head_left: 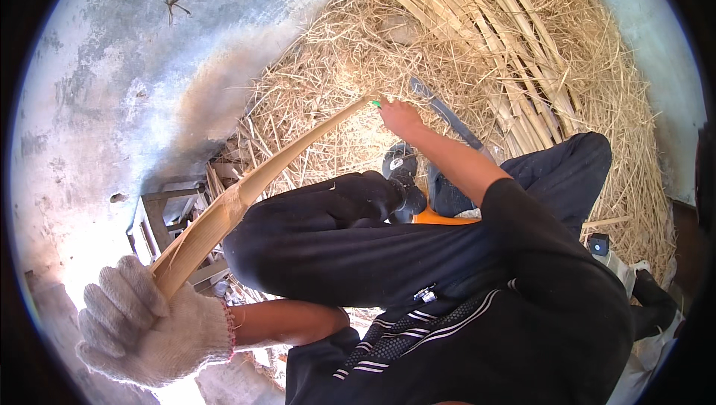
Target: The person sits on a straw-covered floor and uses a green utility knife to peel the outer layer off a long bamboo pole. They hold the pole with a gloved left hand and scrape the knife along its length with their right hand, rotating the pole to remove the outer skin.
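My left hand (153, 323), in a whitish knit work glove, is closed round the near, wide end of a long split bamboo strip (257, 181). The strip slants up and away across my left knee, with a rough node partway along, and narrows toward its far tip. At that tip is my bare right hand (403, 118), its fingers closed. A small bright green thing (376, 104) shows at the fingertips; most of it is hidden, so its kind is unclear. Just right of this hand lies a long dark blade-like tool (447, 115).
Straw-like shavings (321, 69) cover the floor ahead. A bundle of long pale strips (514, 47) lies at the far right. A worn wall (149, 69) rises on the left, near a small wooden frame (153, 218). Something orange (444, 217) shows between my legs.
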A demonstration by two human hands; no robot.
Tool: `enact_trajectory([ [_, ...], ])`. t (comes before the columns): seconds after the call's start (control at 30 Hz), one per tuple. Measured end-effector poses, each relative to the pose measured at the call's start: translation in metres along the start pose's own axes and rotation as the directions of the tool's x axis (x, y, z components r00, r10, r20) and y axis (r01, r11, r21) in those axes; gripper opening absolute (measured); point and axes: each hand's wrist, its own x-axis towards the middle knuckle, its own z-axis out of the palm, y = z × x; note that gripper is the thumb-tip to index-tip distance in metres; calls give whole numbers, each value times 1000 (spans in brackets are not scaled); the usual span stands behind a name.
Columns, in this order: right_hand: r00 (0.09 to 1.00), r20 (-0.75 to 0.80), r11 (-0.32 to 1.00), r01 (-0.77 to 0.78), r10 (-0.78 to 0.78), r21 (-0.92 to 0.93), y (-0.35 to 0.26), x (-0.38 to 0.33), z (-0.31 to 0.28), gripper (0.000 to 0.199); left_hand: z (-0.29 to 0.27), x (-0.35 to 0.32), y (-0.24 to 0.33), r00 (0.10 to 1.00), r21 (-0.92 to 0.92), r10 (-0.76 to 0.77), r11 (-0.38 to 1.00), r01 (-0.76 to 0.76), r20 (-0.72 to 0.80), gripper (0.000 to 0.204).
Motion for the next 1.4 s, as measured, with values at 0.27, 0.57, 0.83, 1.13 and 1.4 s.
enact_trajectory([
  [0.27,984,35,976,169,-175,135,-63,-54,-70,33,-11,-4,2,971,182,127,979,-91,-203,37],
  [0.57,995,27,991,103,-101,-81,-11,0,-13,27,21,-3,-6,917,193,160,977,-94,-365,36],
  [0.83,973,29,964,-223,229,-146,89,51,47,26,19,2,1,977,-84,-73,992,92,201,40],
  [1.13,1000,15,992,-24,22,127,40,-44,-52,34,-13,8,-6,998,1,51,999,-51,40,39],
  [1.4,996,60,990,54,-62,130,6,-7,-22,45,-18,6,-2,991,-53,-2,999,9,134,37],
])
